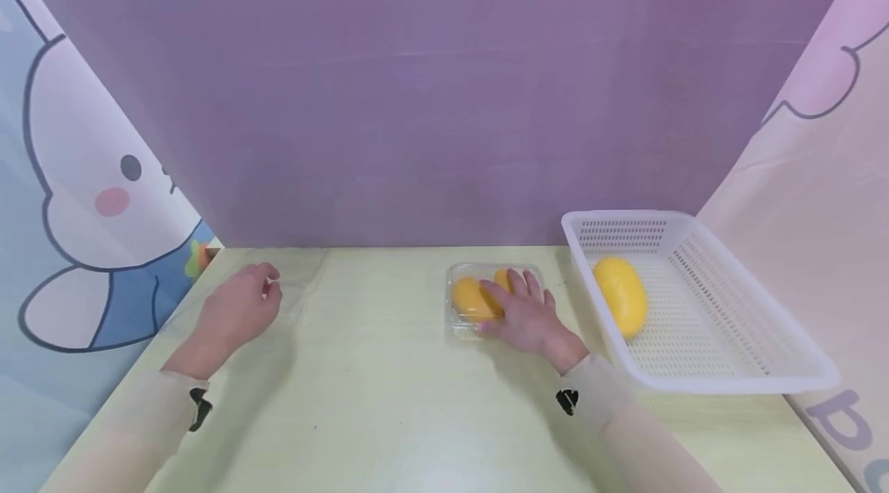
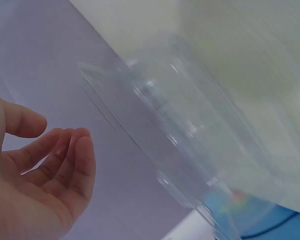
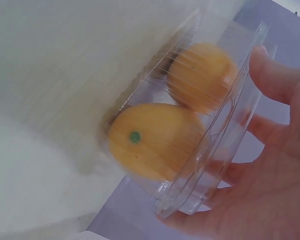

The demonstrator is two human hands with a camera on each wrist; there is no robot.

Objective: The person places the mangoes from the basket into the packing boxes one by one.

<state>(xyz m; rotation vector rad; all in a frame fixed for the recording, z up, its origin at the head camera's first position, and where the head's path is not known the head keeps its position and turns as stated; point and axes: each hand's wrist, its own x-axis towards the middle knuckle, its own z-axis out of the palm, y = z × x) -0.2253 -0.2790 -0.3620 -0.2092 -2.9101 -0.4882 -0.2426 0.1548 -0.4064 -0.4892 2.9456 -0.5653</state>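
My right hand [image 1: 531,319] lies over a clear plastic box [image 1: 460,270], its spread fingers touching the lid and rim. Inside are two oranges [image 3: 155,140]; one shows a green stem spot, and in the head view the other is partly covered by my fingers. At the left my left hand [image 1: 243,304] hangs loosely curled, holding nothing. Close to it, another clear plastic container [image 2: 190,110] stands at the back left of the table, hard to make out in the head view.
A white perforated basket [image 1: 750,308] stands at the right of the table, with an oblong yellow fruit [image 1: 620,297] against its left wall. A purple panel [image 1: 444,107] rises along the back edge of the pale table [image 1: 361,400]. Printed cloths hang at both sides.
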